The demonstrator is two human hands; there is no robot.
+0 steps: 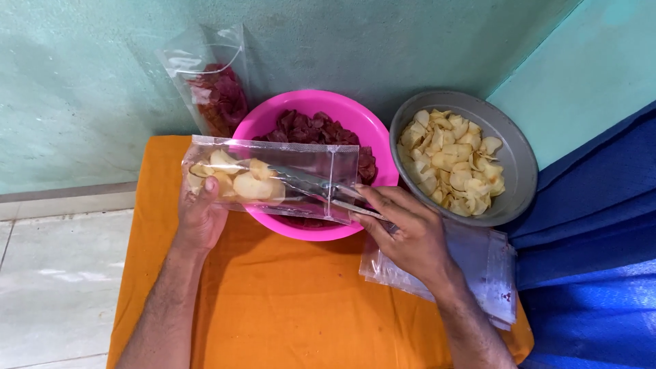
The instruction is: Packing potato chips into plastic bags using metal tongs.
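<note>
Left hand (199, 215): grip closed on the sealed end of a clear bag (273, 179), palm beneath, thumb at the near edge. The bag lies level, mouth toward the right, above the table's (273, 301) far middle and partly over the pink bowl (263, 126). Held flat like this, probably so the pale chips (236, 179) already inside stay at the closed end and do not slide out.

Far left corner: a second clear bag (215, 85) with dark red chips stands propped against the green wall (82, 89), apart from the hands; leaning there keeps its open top up.

Pink bowl, far edge of the table, middle: holds dark red chips (311, 128). Touching the grey bowl beside it, as far as I can tell.

Tongs (321, 188): metal, reaching into the bag's mouth, tips near the pale chips. Whether the tips hold a chip cannot be told through the plastic.

Right hand (406, 236): grip closed on the tongs' handle end just outside the bag mouth, fingers also near the bag's open edge.

Grey bowl (519, 164), far right corner: heaped with pale chips (451, 164), near the right hand, so a short reach.

Under the right wrist: a stack of empty clear bags (488, 270) at the table's right edge. Blue cloth (594, 225) lies beyond that edge.
</note>
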